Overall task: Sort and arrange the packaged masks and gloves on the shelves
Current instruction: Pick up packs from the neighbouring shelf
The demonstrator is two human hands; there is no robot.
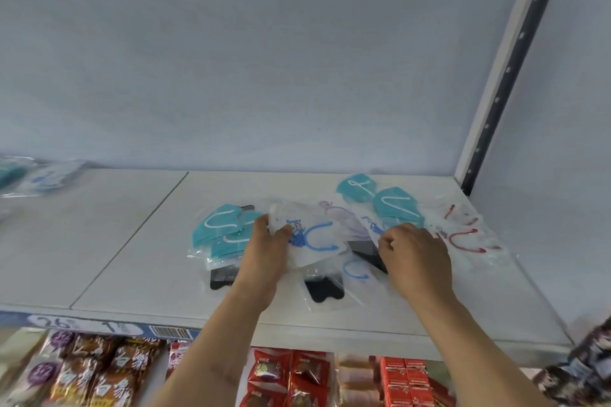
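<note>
A loose pile of clear-bagged masks lies on the white shelf (132,261). My left hand (266,246) grips a white mask packet with a blue cartoon print and blue ear loop (314,241), lifted slightly over the pile. My right hand (413,251) pinches the edge of another white printed packet (372,225). Teal mask packets (221,231) sit left of my left hand, and two more teal packets (393,205) lie behind my right hand. White masks with red loops (463,235) lie at the right. Black masks (324,287) show under the pile.
More bagged masks (36,175) lie at the shelf's far left. A slotted upright post (506,76) bounds the shelf on the right. Below the shelf edge with its price label (99,329) hang snack packets (82,370) and red boxes (406,383).
</note>
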